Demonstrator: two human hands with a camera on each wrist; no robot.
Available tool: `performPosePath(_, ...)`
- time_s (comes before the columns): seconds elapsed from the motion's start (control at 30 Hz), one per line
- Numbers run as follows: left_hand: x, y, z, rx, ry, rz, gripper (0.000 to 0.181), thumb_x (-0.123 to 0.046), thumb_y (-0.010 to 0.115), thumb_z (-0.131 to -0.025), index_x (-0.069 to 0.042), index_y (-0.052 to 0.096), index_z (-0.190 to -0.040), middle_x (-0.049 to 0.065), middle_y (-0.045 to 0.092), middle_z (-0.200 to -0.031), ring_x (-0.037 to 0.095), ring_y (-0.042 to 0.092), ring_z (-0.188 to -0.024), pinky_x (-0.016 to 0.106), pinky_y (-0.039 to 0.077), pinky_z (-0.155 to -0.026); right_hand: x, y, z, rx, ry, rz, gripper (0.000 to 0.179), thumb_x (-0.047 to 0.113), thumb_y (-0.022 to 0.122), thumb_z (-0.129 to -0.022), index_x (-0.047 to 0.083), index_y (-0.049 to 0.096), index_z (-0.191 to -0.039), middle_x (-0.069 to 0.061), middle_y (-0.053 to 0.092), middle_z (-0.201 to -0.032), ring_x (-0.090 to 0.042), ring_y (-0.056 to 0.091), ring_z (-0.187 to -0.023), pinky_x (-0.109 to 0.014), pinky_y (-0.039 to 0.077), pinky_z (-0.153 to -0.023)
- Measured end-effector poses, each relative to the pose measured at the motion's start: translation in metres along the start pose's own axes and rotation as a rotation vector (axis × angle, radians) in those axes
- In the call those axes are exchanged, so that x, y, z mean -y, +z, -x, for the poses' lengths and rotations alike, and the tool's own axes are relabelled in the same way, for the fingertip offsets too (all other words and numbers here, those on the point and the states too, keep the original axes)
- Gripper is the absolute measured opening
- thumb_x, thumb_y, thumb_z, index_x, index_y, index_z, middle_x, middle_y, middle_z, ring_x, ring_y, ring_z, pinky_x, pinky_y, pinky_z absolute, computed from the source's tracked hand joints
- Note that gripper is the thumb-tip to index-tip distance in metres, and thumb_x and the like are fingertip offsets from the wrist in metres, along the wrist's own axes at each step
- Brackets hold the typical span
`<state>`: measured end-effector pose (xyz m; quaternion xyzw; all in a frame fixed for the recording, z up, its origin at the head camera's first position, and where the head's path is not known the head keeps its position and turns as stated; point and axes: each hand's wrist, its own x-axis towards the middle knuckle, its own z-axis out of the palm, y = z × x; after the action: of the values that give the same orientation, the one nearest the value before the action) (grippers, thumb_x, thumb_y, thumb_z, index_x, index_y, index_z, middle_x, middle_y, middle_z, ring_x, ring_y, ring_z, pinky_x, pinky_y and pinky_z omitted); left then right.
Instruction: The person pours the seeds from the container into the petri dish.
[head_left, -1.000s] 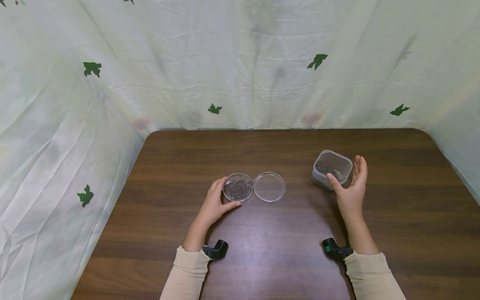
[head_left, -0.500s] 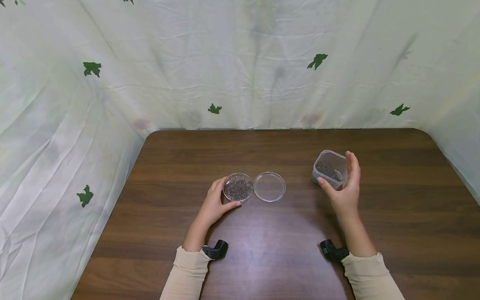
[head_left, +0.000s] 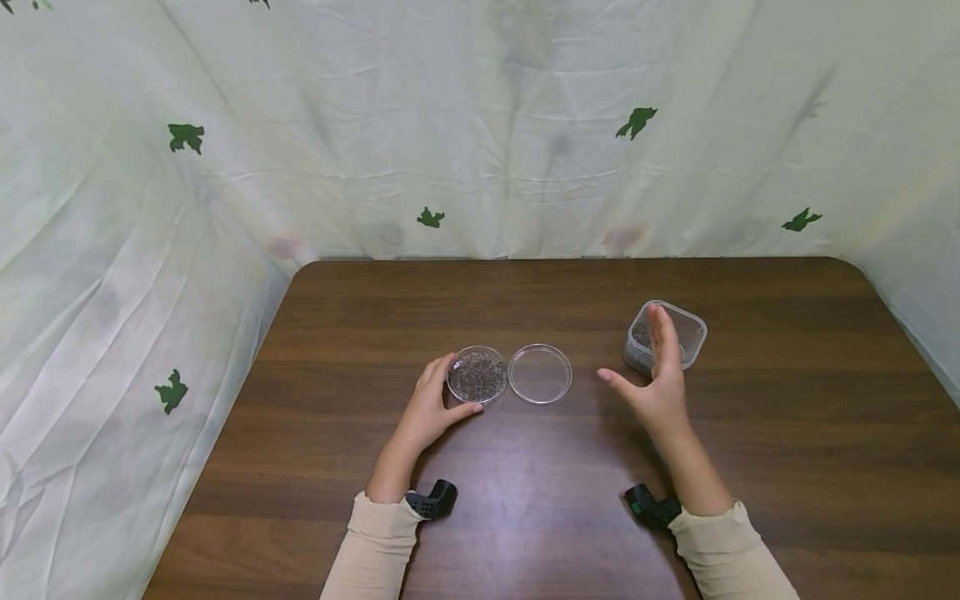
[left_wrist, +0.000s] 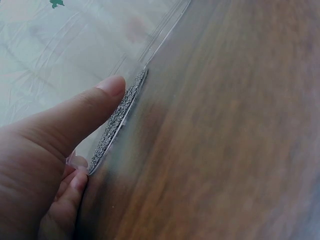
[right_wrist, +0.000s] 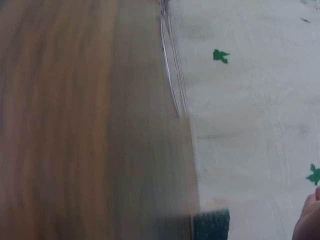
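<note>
My left hand (head_left: 426, 412) holds a round clear petri dish (head_left: 477, 375) of dark grey grains by its left side, thumb at the near rim and fingers round the far left. Seen from the left wrist, the thumb (left_wrist: 82, 112) lies along the edge of the shallow layer of grains (left_wrist: 117, 120). Just right of the dish lies its clear lid (head_left: 540, 375). My right hand (head_left: 660, 400) is spread and holds nothing, in front of a clear plastic tub (head_left: 692, 329) with similar grains, partly hiding it.
Both sit on a brown wooden table (head_left: 540, 533). A pale curtain with green leaf shapes (head_left: 480, 125) hangs behind it and along the left side. Black wrist cameras (head_left: 432, 500) are on both forearms.
My right hand has moved left from around the tub, its thumb now off the tub's side and pointing towards the lid. The left hand and the dish have stayed put.
</note>
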<state>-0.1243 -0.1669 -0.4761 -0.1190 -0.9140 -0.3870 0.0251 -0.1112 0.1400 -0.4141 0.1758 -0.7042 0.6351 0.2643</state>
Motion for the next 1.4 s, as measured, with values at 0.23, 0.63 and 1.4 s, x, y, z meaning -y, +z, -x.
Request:
performPosePath(0.23,0.000,0.000,0.000,-0.002,0.008,0.000,0.088,-0.028,0.080,-0.066,0.002,0.033,-0.134,0.021,0.038,-0.131,0.032,0.033,-0.122,0.044,0.027,-0.100,0.001,0.012,0.002,0.148,0.115,0.111,0.102,-0.011,0.077,-0.060,-0.004,0.015,-0.141,-0.018,0.022,-0.144,-0.023,0.017,-0.133,-0.033,0.015,-0.106)
performPosePath(0.63,-0.001,0.000,-0.001,-0.003,0.007,0.000,0.088,-0.028,0.080,-0.066,0.002,0.033,-0.134,0.021,0.038,-0.131,0.032,0.033,-0.121,0.044,0.027,-0.100,-0.023,0.025,0.006,0.301,0.221,0.188,0.103,0.006,0.083,-0.061,0.001,0.019,-0.141,-0.018,0.025,-0.142,-0.028,0.021,-0.130,-0.049,0.017,-0.103)
performPosePath(1.4,-0.001,-0.001,0.000,0.006,-0.009,-0.007,0.088,-0.029,0.080,-0.067,0.001,0.033,-0.135,0.021,0.037,-0.131,0.032,0.033,-0.122,0.044,0.027,-0.100,-0.054,0.043,0.014,0.488,0.323,0.249,0.105,0.025,0.084,-0.061,0.000,0.020,-0.140,-0.017,0.029,-0.141,-0.029,0.029,-0.127,-0.043,0.023,-0.102)
